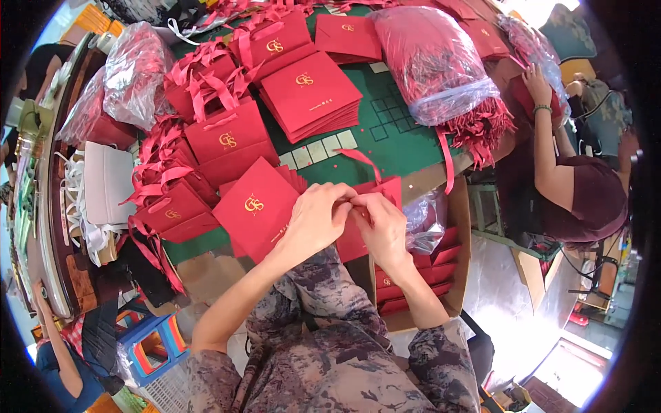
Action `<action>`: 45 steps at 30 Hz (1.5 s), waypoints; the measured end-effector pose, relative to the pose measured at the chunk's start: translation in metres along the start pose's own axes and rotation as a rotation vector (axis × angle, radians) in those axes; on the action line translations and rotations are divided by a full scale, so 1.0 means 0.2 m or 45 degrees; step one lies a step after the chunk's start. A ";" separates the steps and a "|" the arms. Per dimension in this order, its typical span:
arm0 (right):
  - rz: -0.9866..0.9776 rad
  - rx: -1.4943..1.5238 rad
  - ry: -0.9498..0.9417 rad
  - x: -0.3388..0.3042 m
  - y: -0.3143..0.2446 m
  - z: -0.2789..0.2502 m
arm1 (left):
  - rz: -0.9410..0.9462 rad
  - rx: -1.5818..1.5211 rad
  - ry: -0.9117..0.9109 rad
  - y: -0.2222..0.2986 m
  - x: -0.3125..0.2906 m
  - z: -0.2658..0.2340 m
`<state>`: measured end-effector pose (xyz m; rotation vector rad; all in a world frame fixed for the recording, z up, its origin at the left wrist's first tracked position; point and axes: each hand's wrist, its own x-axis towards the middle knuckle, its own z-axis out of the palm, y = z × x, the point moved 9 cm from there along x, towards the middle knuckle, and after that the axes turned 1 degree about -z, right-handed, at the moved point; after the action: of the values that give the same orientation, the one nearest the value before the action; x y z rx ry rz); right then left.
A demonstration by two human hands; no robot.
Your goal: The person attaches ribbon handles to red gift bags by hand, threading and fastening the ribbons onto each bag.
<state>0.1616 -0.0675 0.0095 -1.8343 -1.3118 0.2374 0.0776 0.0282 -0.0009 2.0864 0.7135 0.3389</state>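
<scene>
My left hand (315, 219) and my right hand (381, 226) meet over a flat red paper gift bag (384, 190) at the near edge of the green table (399, 148). Both pinch at its top edge, where a red ribbon handle (361, 160) loops upward. Just left of my hands lies a small pile of flat red bags with gold emblems (256, 206). The part of the bag under my fingers is hidden.
Stacks of red bags (308, 89) and ribboned bags (224, 134) cover the table. A clear plastic sack of red ribbons (434, 58) lies at the right. A cardboard box of red bags (420, 272) sits below. Another person (571, 179) works at the right; white bags (107, 182) lie left.
</scene>
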 end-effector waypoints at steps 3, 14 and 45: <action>0.047 0.126 -0.120 0.05 -0.02 -0.07 | -0.045 -0.034 0.019 -0.03 -0.03 -0.01; -0.088 0.123 -0.801 0.21 0.12 0.07 | 0.460 0.320 0.460 0.13 -0.19 0.02; 0.153 0.048 -0.163 0.48 0.40 0.14 | 0.151 -0.007 0.344 -0.05 -0.03 0.11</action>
<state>0.2410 0.0209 -0.0374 -1.8936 -1.2758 0.4475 0.0802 0.0142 -0.0216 2.1046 0.7455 0.6982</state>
